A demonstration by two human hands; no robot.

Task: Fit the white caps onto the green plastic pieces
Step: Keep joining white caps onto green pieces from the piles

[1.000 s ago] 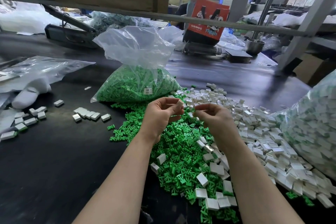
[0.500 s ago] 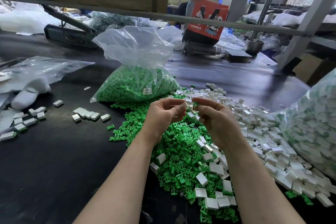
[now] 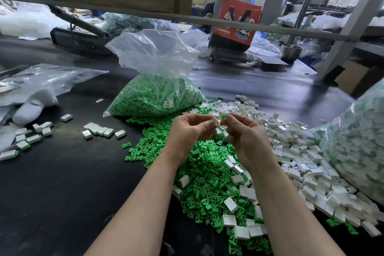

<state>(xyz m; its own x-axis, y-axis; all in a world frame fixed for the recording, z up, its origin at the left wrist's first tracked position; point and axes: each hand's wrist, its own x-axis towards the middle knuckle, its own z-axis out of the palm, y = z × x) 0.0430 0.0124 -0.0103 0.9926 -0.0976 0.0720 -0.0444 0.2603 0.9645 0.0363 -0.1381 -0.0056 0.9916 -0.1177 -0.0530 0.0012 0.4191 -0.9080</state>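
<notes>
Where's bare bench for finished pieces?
Bare: the dark bench left of the green pile, below the cap row. Crowded: white caps right, green bag behind.

Between my fingers [image 3: 209, 124] the white cap [image 3: 216, 120] is smooth, hard plastic with a slight sheen, and the green piece [image 3: 224, 116] is matt plastic. The loose green pieces [image 3: 199, 172] below look equally dull, the heaped white caps [image 3: 301, 151] faintly glossy. The table [image 3: 62, 183] is dark, smooth and matt. The bag of green pieces [image 3: 153, 77] is thin, crinkled, glossy clear film. The bowl [image 3: 291, 52] at the back is shiny metal.
</notes>
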